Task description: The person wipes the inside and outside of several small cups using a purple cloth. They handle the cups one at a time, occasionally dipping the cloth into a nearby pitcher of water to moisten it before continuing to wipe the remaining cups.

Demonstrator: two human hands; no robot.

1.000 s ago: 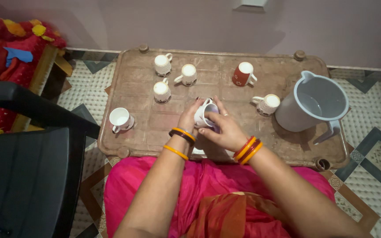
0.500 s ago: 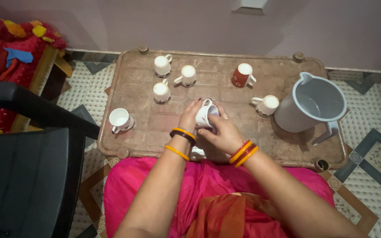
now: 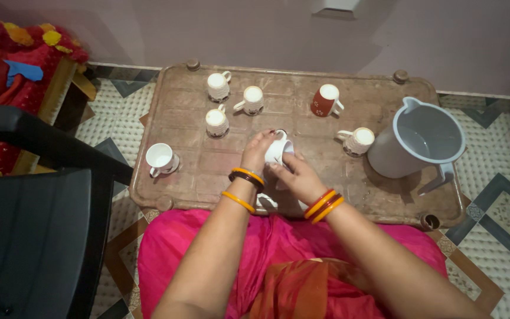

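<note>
Soft, even indoor light; the grey jug (image 3: pixel 415 146) throws a faint shadow toward the near surface (image 3: pixel 196 177) edge. Sharp centre, corners dim and slightly stretched.

This is a room in a home, with someone sitting on the floor. The floor (image 3: pixel 491 195) is laid with patterned tiles, cream with grey and brown diamond shapes, and meets a plain pale lilac wall (image 3: pixel 267 29) at the far side. A low brown table (image 3: pixel 302 88) with knobbed corners stands on it, bearing small white patterned teacups (image 3: pixel 218 85), a red mug (image 3: pixel 326 100) and a grey plastic jug (image 3: pixel 420 145). At the near left stands a black plastic chair (image 3: pixel 30 224); at the far left lies red cloth with yellow flowers (image 3: pixel 25 41).
</note>
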